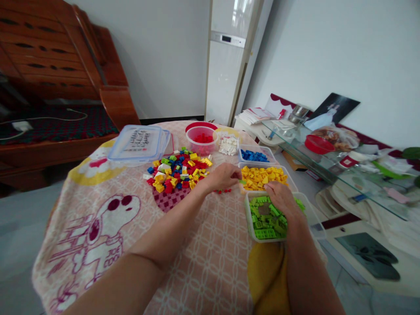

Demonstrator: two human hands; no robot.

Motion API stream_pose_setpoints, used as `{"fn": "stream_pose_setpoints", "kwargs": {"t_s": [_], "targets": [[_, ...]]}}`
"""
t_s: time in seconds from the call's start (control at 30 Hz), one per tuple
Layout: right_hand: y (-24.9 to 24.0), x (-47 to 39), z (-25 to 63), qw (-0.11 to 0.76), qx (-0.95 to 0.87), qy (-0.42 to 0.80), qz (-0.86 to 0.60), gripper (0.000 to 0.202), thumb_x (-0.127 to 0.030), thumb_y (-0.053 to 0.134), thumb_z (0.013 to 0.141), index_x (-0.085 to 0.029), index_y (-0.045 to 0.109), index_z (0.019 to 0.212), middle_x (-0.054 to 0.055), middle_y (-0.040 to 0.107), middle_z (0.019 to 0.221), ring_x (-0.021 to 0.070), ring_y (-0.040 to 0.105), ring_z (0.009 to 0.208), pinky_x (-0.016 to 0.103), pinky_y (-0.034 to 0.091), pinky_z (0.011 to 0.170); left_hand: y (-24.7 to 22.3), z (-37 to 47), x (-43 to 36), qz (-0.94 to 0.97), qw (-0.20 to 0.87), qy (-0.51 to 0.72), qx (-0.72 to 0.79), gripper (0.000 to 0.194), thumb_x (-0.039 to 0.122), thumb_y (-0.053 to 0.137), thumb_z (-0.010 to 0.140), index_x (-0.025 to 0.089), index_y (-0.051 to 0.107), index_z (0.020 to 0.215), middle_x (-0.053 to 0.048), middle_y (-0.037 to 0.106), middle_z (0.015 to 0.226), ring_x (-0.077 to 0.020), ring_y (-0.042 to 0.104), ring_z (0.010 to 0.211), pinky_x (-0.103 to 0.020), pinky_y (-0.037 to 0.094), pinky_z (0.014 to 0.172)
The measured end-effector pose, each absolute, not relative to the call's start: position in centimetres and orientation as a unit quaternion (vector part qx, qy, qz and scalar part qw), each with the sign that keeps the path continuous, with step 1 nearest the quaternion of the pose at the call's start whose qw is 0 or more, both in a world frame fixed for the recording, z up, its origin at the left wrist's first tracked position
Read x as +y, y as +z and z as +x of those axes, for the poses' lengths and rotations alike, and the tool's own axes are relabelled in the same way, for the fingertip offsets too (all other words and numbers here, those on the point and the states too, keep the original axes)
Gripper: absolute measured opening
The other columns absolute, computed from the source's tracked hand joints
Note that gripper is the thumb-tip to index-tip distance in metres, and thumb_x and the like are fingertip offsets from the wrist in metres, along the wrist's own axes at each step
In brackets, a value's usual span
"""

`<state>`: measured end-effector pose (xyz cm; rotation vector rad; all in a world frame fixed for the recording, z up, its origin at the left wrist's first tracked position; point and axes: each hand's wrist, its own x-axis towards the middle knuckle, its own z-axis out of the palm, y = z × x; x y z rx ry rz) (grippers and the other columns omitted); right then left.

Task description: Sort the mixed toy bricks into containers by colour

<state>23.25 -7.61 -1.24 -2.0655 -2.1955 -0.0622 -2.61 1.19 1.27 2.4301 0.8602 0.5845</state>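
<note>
My left hand (225, 176) is closed, with a small green toy brick (242, 181) at its fingertips, beside the box of yellow bricks (259, 177). My right hand (279, 196) reaches over the box of green bricks (266, 234), its curled fingertips by the near rim of the yellow box; whatever they pinch is hidden. To the left of my left hand lies a mixed pile of bricks (179, 168) in red, yellow, blue, white and green. Several tiny red pieces (225, 190) lie on the cloth below that hand.
Behind stand a round tub (193, 145) of red bricks, a heap of white bricks (229, 145) and a box of blue bricks (254, 155). Stacked clear lids (136, 142) lie at the back left. A cluttered glass shelf (348, 175) stands right of the cloth-covered table (210, 258).
</note>
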Motion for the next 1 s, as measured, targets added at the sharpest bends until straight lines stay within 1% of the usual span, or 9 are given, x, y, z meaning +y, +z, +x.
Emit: {"fn": "stream_pose_setpoints", "kwargs": {"t_s": [0.2, 0.33, 0.43, 0.5, 0.57, 0.67, 0.8, 0.9, 1.0], "targets": [[-1.5, -7.5, 23.3, 0.061, -0.724, -0.033, -0.686, 0.034, -0.024, 0.041, 0.102, -0.016, 0.072, 0.089, 0.012, 0.077, 0.095, 0.0211, 0.066, 0.089, 0.029, 0.042, 0.08, 0.3, 1.1, -2.2, 0.931, 0.224, 0.199, 0.21, 0.02, 0.009, 0.063, 0.083, 0.015, 0.077, 0.096, -0.006, 0.078, 0.095, -0.017, 0.069, 0.087, -0.025, 0.05, 0.08], [-1.6, -7.5, 23.3, 0.064, -0.72, -0.036, -0.69, 0.034, -0.023, 0.042, 0.102, -0.017, 0.073, 0.088, 0.011, 0.077, 0.095, 0.0204, 0.066, 0.088, 0.029, 0.042, 0.079, 0.4, 1.3, -2.4, 0.937, 0.225, 0.192, 0.187, 0.019, 0.01, 0.063, 0.085, 0.017, 0.077, 0.097, -0.005, 0.078, 0.096, -0.0163, 0.07, 0.088, -0.024, 0.049, 0.08], [-1.4, -7.5, 23.3, 0.063, -0.724, -0.03, -0.686, 0.034, -0.023, 0.042, 0.102, -0.018, 0.072, 0.086, 0.011, 0.077, 0.095, 0.0202, 0.066, 0.087, 0.028, 0.042, 0.078, 1.4, -0.3, -1.1, 0.928, 0.207, 0.197, 0.238, 0.021, 0.012, 0.063, 0.085, 0.018, 0.077, 0.099, -0.005, 0.079, 0.096, -0.0162, 0.069, 0.085, -0.024, 0.049, 0.078], [-1.3, -7.5, 23.2, 0.061, -0.726, -0.025, -0.685, 0.034, -0.024, 0.042, 0.102, -0.019, 0.071, 0.086, 0.011, 0.077, 0.096, 0.0203, 0.066, 0.088, 0.028, 0.043, 0.08, 2.1, -2.1, 0.2, 0.911, 0.188, 0.196, 0.312, 0.022, 0.012, 0.062, 0.084, 0.017, 0.078, 0.098, -0.005, 0.078, 0.093, -0.0163, 0.068, 0.081, -0.024, 0.048, 0.075], [-1.2, -7.6, 23.1, 0.059, -0.723, -0.024, -0.688, 0.033, -0.024, 0.042, 0.102, -0.018, 0.071, 0.087, 0.012, 0.077, 0.097, 0.0208, 0.066, 0.09, 0.029, 0.043, 0.081, 2.6, -4.1, 1.5, 0.896, 0.159, 0.178, 0.375, 0.021, 0.012, 0.062, 0.082, 0.016, 0.078, 0.096, -0.006, 0.078, 0.09, -0.0173, 0.068, 0.08, -0.025, 0.048, 0.074], [-1.1, -7.6, 23.0, 0.06, -0.718, -0.022, -0.693, 0.034, -0.024, 0.041, 0.102, -0.018, 0.071, 0.087, 0.012, 0.077, 0.097, 0.0218, 0.067, 0.089, 0.03, 0.043, 0.081, 2.5, -6.7, 3.2, 0.876, 0.103, 0.13, 0.453, 0.016, 0.017, 0.067, 0.081, 0.015, 0.079, 0.09, -0.01, 0.077, 0.089, -0.0213, 0.069, 0.083, -0.027, 0.048, 0.073], [-0.9, -7.7, 22.8, 0.057, -0.716, -0.013, -0.695, 0.034, -0.025, 0.04, 0.103, -0.017, 0.071, 0.089, 0.013, 0.076, 0.099, 0.0218, 0.066, 0.091, 0.029, 0.043, 0.082, 1.6, -8.5, 4.5, 0.861, 0.093, 0.083, 0.492, 0.011, 0.021, 0.069, 0.077, 0.016, 0.078, 0.08, -0.01, 0.077, 0.086, -0.0223, 0.069, 0.084, -0.026, 0.047, 0.071], [-0.9, -7.8, 22.8, 0.053, -0.714, -0.013, -0.697, 0.034, -0.024, 0.04, 0.104, -0.018, 0.07, 0.09, 0.013, 0.076, 0.099, 0.0218, 0.066, 0.093, 0.029, 0.043, 0.083, 0.7, -8.6, 4.9, 0.856, 0.096, 0.056, 0.505, 0.009, 0.023, 0.072, 0.073, 0.017, 0.077, 0.075, -0.009, 0.076, 0.08, -0.0216, 0.069, 0.08, -0.025, 0.047, 0.069], [-1.0, -7.7, 22.9, 0.056, -0.717, -0.015, -0.695, 0.034, -0.024, 0.04, 0.103, -0.018, 0.07, 0.089, 0.013, 0.076, 0.098, 0.022, 0.067, 0.092, 0.03, 0.043, 0.083, 0.1, -8.3, 5.2, 0.854, 0.099, 0.031, 0.51, 0.008, 0.022, 0.073, 0.069, 0.017, 0.077, 0.073, -0.009, 0.076, 0.077, -0.0216, 0.069, 0.076, -0.025, 0.047, 0.065]]}}
